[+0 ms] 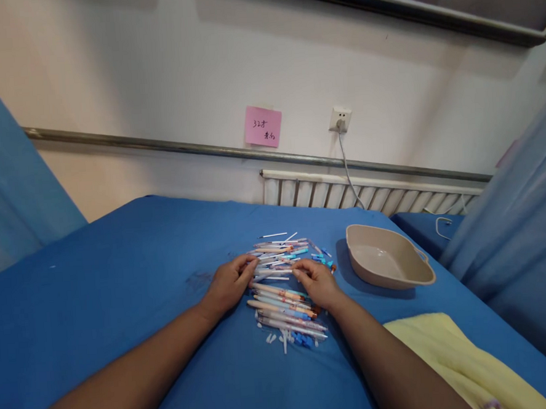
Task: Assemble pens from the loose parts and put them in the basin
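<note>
Many pens and pen parts lie in a loose heap on the blue sheet. In the middle of it, a pale pen (276, 271) runs sideways between my two hands. My left hand (229, 284) is closed at the left end of this pen, thumb and forefinger together. At its other end, my right hand (318, 282) pinches it between thumb and fingers. Closer to me is a row of assembled pens (286, 307). Below that row are small white pieces and blue pen parts (303, 339). White refill tubes (273, 235) are scattered at the far side.
A beige plastic basin (385, 256) stands right of the heap. A yellow cloth (453, 354) lies at the lower right. Behind the blue-covered table (120, 282) are a radiator (312, 193), a rail, a plugged-in cable and a pink note (263, 127). Blue curtains hang at both sides.
</note>
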Available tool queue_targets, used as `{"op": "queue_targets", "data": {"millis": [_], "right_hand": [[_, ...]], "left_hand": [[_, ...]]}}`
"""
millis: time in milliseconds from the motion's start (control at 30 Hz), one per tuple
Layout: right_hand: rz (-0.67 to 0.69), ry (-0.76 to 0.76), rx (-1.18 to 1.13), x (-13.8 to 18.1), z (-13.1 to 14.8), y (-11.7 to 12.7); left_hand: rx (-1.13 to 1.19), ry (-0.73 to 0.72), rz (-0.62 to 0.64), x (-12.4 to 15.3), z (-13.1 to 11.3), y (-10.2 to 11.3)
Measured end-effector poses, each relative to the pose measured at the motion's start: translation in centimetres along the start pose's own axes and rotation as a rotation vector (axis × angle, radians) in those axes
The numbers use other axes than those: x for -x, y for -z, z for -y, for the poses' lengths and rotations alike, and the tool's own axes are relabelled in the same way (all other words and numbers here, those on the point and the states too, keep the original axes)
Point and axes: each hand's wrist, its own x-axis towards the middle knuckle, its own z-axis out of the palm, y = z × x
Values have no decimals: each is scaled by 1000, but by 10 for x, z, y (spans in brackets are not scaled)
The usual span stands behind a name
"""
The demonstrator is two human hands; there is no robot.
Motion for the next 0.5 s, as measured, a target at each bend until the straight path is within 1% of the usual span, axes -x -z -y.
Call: {"op": "queue_targets", "data": {"millis": [133,233,300,433,500], "right_hand": [[-28,-55,23,-3,-8,5],[-72,-70,158,-4,-11,11],[-84,-85,226,-4,-12,13],[-74,-106,255,-4,-12,13],[-70,-108,265,-4,-11,11]], "left_hand": [[52,70,-141,-5,8,0],[27,79,-274,-6,8,2],[-8,71,-336,-5,5,4],[-50,11,-350,-3,2,5],[-56,11,-348,-3,3,5]]}}
